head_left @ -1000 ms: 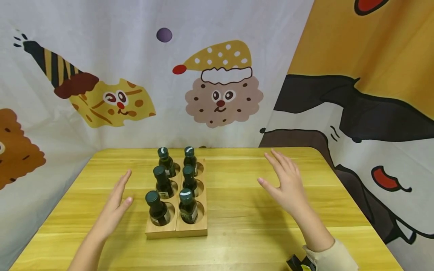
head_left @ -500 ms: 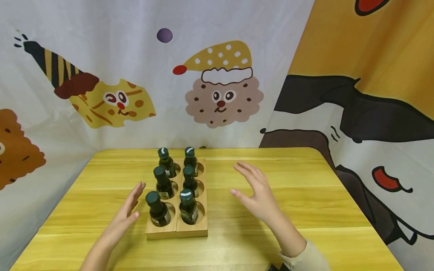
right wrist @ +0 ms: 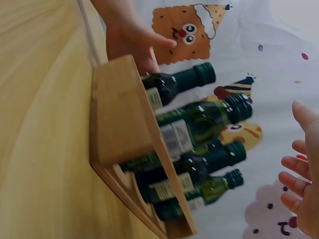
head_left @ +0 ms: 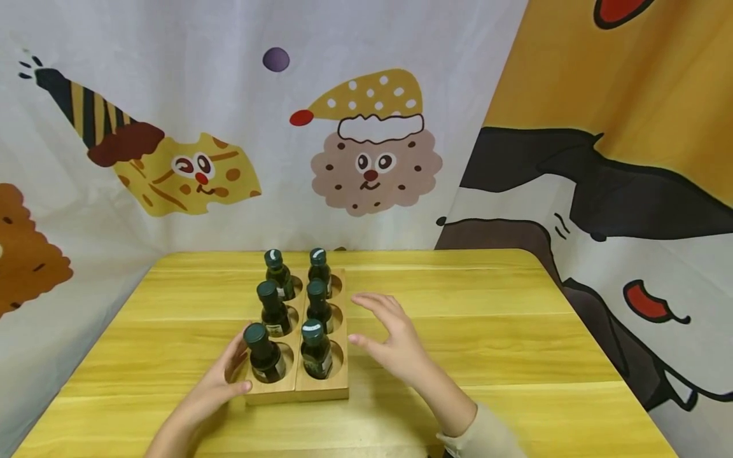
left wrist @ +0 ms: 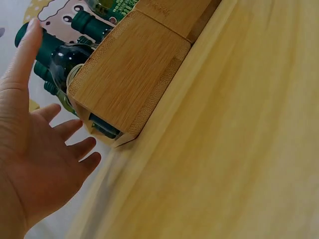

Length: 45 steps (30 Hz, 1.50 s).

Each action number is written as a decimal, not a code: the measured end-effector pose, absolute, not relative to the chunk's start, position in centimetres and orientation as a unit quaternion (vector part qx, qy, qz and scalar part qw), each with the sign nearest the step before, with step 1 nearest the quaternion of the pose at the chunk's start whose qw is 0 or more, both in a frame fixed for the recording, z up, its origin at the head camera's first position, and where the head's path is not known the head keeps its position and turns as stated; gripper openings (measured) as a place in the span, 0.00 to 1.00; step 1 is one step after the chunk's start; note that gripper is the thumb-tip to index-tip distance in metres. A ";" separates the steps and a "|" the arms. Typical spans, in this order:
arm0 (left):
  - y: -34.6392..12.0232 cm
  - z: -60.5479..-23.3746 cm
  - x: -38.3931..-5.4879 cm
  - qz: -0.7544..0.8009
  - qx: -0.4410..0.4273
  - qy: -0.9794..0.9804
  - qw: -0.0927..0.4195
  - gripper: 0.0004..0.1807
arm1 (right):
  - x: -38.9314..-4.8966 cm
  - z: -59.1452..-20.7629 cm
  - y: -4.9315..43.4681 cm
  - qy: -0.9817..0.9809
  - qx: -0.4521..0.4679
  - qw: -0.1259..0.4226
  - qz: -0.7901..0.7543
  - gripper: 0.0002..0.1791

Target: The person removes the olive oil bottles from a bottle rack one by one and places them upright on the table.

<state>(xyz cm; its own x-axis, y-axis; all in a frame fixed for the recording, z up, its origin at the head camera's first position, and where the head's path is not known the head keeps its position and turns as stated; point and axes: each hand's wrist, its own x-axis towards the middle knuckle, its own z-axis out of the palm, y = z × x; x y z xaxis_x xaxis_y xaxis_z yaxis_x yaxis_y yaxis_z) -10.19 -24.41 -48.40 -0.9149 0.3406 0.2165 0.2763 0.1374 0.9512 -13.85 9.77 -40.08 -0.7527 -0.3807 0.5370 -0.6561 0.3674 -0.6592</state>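
A two-column wooden bottle rack (head_left: pixel 272 397) stands on the table, its front block large in the left wrist view (left wrist: pixel 134 69). Several small dark-green glass bottles with green caps sit upright in its round holes, among them a front-right bottle (head_left: pixel 317 357) and a front-left bottle (head_left: pixel 266 359). My left hand (head_left: pixel 213 386) is at the rack's left front corner, thumb near the front edge and fingers spread along the side; whether it touches, I cannot tell. To the right of the rack, my right hand (head_left: pixel 401 346) is apart from it, fingers extended and holding nothing.
The wooden table (head_left: pixel 458 413) extends on both sides of the rack. Behind it hangs a white curtain (head_left: pixel 229 83) printed with cartoon food, with a yellow and black printed section (head_left: pixel 630 159) at the right.
Both hands have moved inward: the left hand rightward and down to the rack's left corner, the right hand leftward toward the rack's right side. The rack and bottles stay in place.
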 end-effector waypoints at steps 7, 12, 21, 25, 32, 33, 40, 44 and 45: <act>-24.4 -49.2 -10.3 0.628 0.200 0.751 0.043 0.52 | -13.7 -40.8 7.4 -0.796 0.318 0.105 0.504 0.30; -24.4 -49.3 -10.1 0.614 0.152 0.770 0.086 0.55 | -13.8 -41.4 6.2 -0.793 0.306 0.065 0.523 0.28; -24.4 -49.4 -9.9 0.608 0.130 0.777 0.098 0.56 | -14.1 -42.3 5.0 -0.772 0.303 0.032 0.558 0.26; -24.4 -49.4 -9.9 0.606 0.131 0.778 0.098 0.56 | -14.2 -42.7 4.5 -0.770 0.293 0.030 0.567 0.25; -24.5 -49.6 -10.1 0.604 0.134 0.779 0.097 0.56 | -14.4 -43.0 3.9 -0.762 0.295 0.062 0.574 0.22; -24.5 -49.7 -10.1 0.604 0.133 0.780 0.096 0.56 | -14.4 -43.0 3.8 -0.760 0.296 0.067 0.575 0.21; -24.5 -49.7 -10.2 0.605 0.121 0.780 0.103 0.57 | -14.2 -43.0 3.4 -0.754 0.283 0.067 0.589 0.19; -24.4 -49.5 -10.1 0.608 0.117 0.778 0.109 0.57 | -13.8 -42.7 3.3 -0.749 0.281 0.080 0.594 0.20; -24.4 -49.4 -10.0 0.609 0.115 0.777 0.110 0.57 | -13.7 -42.5 3.3 -0.748 0.283 0.087 0.594 0.20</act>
